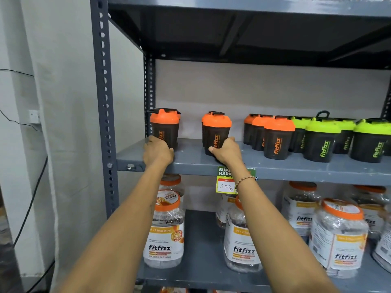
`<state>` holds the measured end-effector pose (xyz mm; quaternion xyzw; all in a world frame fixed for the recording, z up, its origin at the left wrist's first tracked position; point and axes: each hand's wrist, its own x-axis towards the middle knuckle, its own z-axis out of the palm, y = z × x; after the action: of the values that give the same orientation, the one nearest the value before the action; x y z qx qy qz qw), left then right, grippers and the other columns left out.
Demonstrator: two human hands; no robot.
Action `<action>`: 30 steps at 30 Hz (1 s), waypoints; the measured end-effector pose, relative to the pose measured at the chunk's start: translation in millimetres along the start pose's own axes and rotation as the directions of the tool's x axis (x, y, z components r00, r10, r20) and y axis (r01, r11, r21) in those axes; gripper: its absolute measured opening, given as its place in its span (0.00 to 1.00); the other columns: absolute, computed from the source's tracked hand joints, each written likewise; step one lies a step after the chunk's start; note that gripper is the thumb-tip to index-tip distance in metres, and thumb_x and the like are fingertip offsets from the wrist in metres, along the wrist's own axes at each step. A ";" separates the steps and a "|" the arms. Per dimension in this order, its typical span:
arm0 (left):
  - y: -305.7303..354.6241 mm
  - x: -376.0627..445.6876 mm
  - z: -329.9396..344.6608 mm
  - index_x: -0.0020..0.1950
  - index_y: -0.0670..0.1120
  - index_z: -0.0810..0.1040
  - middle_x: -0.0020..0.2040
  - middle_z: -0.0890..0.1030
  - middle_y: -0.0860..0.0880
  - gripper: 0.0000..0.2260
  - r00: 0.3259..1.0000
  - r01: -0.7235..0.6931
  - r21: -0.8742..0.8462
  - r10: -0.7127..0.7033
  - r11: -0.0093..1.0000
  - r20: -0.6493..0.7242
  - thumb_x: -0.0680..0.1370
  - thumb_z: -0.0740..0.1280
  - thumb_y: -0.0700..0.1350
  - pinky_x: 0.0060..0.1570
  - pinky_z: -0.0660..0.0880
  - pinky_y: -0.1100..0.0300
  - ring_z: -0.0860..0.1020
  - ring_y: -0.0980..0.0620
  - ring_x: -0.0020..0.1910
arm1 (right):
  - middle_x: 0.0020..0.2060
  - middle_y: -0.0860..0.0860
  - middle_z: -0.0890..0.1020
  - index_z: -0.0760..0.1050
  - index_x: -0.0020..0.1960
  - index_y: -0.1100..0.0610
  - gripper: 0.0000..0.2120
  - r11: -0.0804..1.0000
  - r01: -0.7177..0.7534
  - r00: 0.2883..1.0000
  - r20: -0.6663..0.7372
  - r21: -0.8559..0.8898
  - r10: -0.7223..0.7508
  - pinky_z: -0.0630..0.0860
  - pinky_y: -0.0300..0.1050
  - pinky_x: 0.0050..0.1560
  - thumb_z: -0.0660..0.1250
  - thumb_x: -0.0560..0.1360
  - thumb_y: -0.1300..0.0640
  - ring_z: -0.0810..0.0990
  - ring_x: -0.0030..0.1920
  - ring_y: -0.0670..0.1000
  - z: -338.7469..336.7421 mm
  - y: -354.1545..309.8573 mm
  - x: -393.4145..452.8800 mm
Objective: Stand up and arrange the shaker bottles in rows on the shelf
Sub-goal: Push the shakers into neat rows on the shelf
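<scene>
Black shaker bottles stand upright on the grey middle shelf [190, 160]. My left hand [157, 151] grips the base of an orange-lidded shaker [165, 127] at the shelf's far left. My right hand [227, 152] holds the base of a second orange-lidded shaker [215, 131] near the middle. A row of three orange-lidded shakers [275, 136] stands to the right, front to back. Beyond them stand several green-lidded shakers [321, 140] in rows.
The slotted grey upright post [103, 102] frames the shelf's left side. A price tag [226, 185] hangs from the shelf's front edge. Clear jars with orange lids [167, 227] fill the shelf below. A dark shelf [254, 28] sits overhead.
</scene>
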<state>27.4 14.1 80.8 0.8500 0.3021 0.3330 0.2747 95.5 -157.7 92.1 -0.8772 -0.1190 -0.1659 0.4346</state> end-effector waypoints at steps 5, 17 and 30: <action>3.3 8.7 -10.6 0.71 0.36 0.57 0.69 0.67 0.36 0.31 0.994 0.107 -0.107 -0.108 0.988 -0.004 0.75 0.70 0.42 0.63 0.68 0.44 0.65 0.38 0.69 | 0.61 0.62 0.75 0.63 0.64 0.65 0.30 1.000 0.009 1.000 -0.010 0.008 -0.009 0.73 0.53 0.58 0.72 0.71 0.51 0.74 0.62 0.62 1.2 0.5 0.4; 0.4 4.7 -4.8 0.71 0.34 0.58 0.68 0.68 0.35 0.30 0.999 -0.005 -0.031 0.004 1.000 -0.038 0.75 0.70 0.43 0.62 0.69 0.48 0.65 0.39 0.68 | 0.62 0.61 0.75 0.63 0.64 0.64 0.30 1.000 0.002 1.000 -0.013 0.000 -0.002 0.73 0.55 0.59 0.72 0.71 0.51 0.74 0.62 0.62 1.3 0.6 0.1; -0.4 3.9 -6.7 0.72 0.34 0.56 0.69 0.67 0.35 0.32 1.000 -0.015 0.022 0.015 1.000 -0.008 0.76 0.68 0.43 0.62 0.69 0.47 0.65 0.39 0.68 | 0.62 0.61 0.75 0.63 0.63 0.64 0.31 1.000 0.008 1.000 -0.010 -0.018 -0.008 0.73 0.53 0.57 0.72 0.71 0.49 0.74 0.62 0.62 0.2 0.0 -1.3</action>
<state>24.7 18.9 86.3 0.8537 0.3005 0.3354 0.2616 94.4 -157.5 91.5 -0.8798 -0.1188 -0.1730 0.4266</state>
